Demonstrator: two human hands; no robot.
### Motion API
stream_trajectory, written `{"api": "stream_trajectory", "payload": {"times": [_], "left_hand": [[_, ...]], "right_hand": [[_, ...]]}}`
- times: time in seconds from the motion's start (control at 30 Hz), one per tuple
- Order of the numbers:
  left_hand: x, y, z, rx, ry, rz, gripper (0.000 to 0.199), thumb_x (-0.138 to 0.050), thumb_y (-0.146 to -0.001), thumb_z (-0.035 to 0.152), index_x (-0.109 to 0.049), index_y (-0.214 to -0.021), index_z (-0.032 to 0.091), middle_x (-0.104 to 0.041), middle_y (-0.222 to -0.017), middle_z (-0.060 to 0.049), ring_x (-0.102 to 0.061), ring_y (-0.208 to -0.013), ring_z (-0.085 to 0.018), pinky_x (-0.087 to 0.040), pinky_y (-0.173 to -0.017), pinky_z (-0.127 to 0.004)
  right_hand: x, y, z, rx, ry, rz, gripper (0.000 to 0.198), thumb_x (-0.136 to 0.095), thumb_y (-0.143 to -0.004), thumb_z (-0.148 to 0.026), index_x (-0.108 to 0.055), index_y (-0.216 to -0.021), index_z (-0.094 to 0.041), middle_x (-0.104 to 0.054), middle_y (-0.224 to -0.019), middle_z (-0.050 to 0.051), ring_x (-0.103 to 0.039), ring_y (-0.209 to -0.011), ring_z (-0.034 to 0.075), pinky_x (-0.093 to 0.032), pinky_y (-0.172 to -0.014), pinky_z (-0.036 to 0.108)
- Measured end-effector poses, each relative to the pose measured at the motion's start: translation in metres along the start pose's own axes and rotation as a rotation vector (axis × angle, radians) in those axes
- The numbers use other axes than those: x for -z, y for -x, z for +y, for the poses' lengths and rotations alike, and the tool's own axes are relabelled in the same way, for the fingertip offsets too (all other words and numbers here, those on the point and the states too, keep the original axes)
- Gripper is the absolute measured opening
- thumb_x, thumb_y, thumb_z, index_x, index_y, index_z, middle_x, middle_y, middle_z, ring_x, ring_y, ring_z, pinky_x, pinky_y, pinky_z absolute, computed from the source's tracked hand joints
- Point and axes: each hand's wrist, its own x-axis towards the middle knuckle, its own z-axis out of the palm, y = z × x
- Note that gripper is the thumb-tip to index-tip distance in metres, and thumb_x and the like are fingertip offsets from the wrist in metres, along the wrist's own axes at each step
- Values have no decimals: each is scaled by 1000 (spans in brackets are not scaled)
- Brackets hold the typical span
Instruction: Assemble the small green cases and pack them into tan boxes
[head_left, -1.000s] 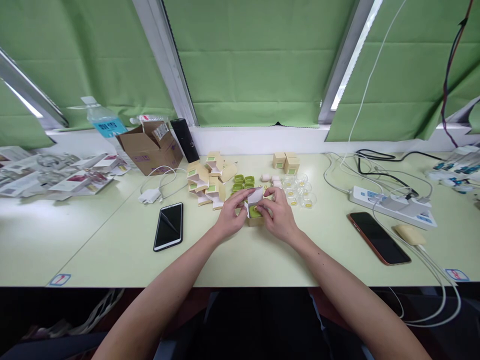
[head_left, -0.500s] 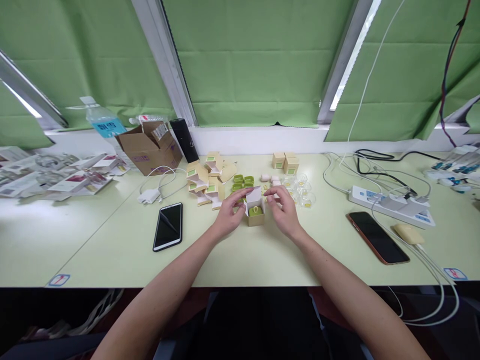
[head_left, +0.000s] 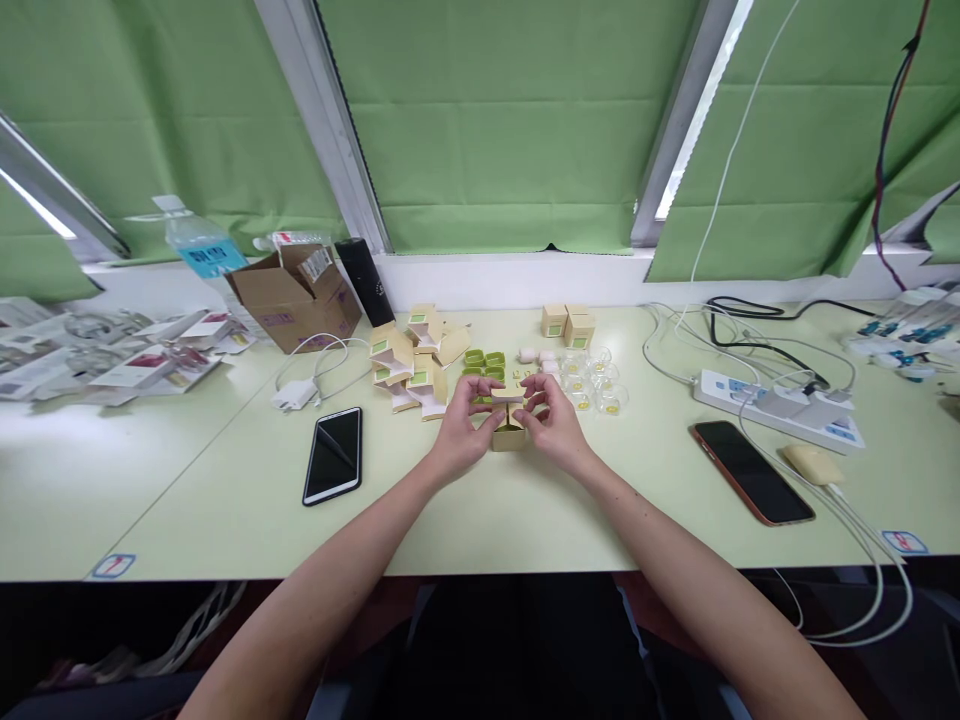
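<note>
Between my hands a small tan cardboard box stands upright on the table, with a green piece partly visible inside. My left hand is closed on the flaps at its left side, thumb at the front. On the other side my right hand pinches the right flap and the lid edge. The lid leans partly over the opening. Just behind are several green containers, partly hidden by my left hand. Clear cups with yellow marks and pale pink pieces lie beyond my right hand.
Opened tan boxes pile up at back left; closed ones stand at back right. A phone lies left, another phone right, near a power strip and cables. A brown carton stands further back.
Both hands have moved in from beside the box and now hold its flaps. The upright lid has folded forward, and the side flaps have come inward over the green piece.
</note>
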Motion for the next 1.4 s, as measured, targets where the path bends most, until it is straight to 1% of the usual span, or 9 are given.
{"api": "stream_trajectory", "payload": {"times": [0.1, 0.23, 0.4, 0.5, 0.63, 0.87, 1.0, 1.23, 1.4], "left_hand": [[-2, 0, 1, -4, 15, 12, 33, -68, -91, 21, -45, -113, 26, -62, -125, -8, -66, -119, -21, -62, -91, -36], [-2, 0, 1, -3, 4, 4, 29, -66, -91, 20, -49, -114, 26, -61, -122, -7, -65, -114, -20, -61, -92, -37], [-2, -1, 3, -24, -11, 12, 32, -67, -90, 18, -51, -117, 26, -61, -121, -7, -65, -113, -20, -61, -90, -35], [0, -2, 6, -73, -59, -16, 20, -64, -90, 16, -56, -106, 24, -60, -116, -6, -64, -110, -19, -61, -88, -33], [1, -4, 8, -142, -129, -21, 13, -64, -89, 12, -59, -96, 22, -59, -112, -6, -63, -110, -21, -61, -86, -34], [12, -4, 10, -263, -181, -36, 15, -65, -90, 17, -63, -103, 23, -59, -113, -8, -63, -107, -22, -59, -94, -40], [20, -5, 14, -364, -202, -58, 17, -62, -94, 23, -66, -110, 23, -59, -115, -10, -63, -109, -25, -56, -97, -43], [23, -4, 9, -475, -357, 15, 6, -64, -96, 24, -69, -97, 21, -67, -91, -6, -64, -89, -21, -50, -82, -39], [24, -4, 9, -524, -422, -20, 9, -60, -95, 21, -64, -87, 22, -64, -71, 1, -59, -68, -17, -44, -77, -38]], "right_hand": [[0, 1, -3, 22, 25, -1, 36, -68, -81, -31, -57, -115, -26, -61, -108, 4, -60, -80, 17, -51, -60, 29], [2, 1, -7, 91, 51, 6, 30, -68, -82, -28, -59, -111, -26, -60, -110, 5, -58, -77, 16, -51, -60, 30], [3, 0, -7, 115, 76, 31, 27, -70, -80, -27, -61, -105, -26, -55, -87, -1, -53, -71, 16, -46, -59, 29], [4, 0, -6, 85, 56, 1, 27, -67, -78, -25, -59, -104, -26, -50, -75, -5, -50, -65, 15, -43, -58, 29], [7, 1, -9, 90, 19, -21, 29, -64, -74, -19, -60, -102, -26, -52, -75, -5, -50, -64, 14, -40, -55, 26], [14, 4, -15, 278, -56, -73, 21, -60, -80, -18, -64, -99, -23, -58, -81, 0, -55, -71, 16, -42, -58, 27], [13, 4, -14, 293, -33, -20, 9, -62, -85, -20, -65, -93, -23, -56, -74, -2, -51, -65, 14, -41, -57, 27], [11, 4, -11, 337, 30, -6, 7, -63, -83, -17, -65, -85, -23, -52, -68, -3, -47, -60, 14, -40, -56, 27], [12, 6, -10, 413, 103, -50, 11, -61, -81, -13, -63, -83, -23, -51, -67, -3, -46, -59, 13, -40, -56, 27]]}}
